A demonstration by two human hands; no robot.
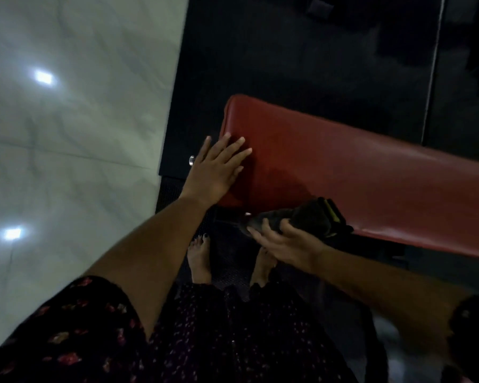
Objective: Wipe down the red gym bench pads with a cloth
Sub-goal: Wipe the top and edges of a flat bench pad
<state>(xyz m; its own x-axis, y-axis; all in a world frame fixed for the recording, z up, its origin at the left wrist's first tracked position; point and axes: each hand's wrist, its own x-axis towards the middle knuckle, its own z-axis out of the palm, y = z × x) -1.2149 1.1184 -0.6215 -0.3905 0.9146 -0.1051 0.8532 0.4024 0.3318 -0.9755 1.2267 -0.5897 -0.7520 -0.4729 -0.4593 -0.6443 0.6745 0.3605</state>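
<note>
Red padded vinyl bench pad, left grip flat, fingers straight, on its rounded end.
The right grip clutched a dark bunched cloth with a yellow-green edge at the pad's near long edge. The pad's long axis ran from that end away rightward. Bunched so, the cloth would likely wipe only a narrow strip, or slip off.

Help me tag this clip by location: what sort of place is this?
Probably a gym: a long red padded bench stands over dark textured matting, beside glossy pale floor tiles that mirror overhead lights.
</note>
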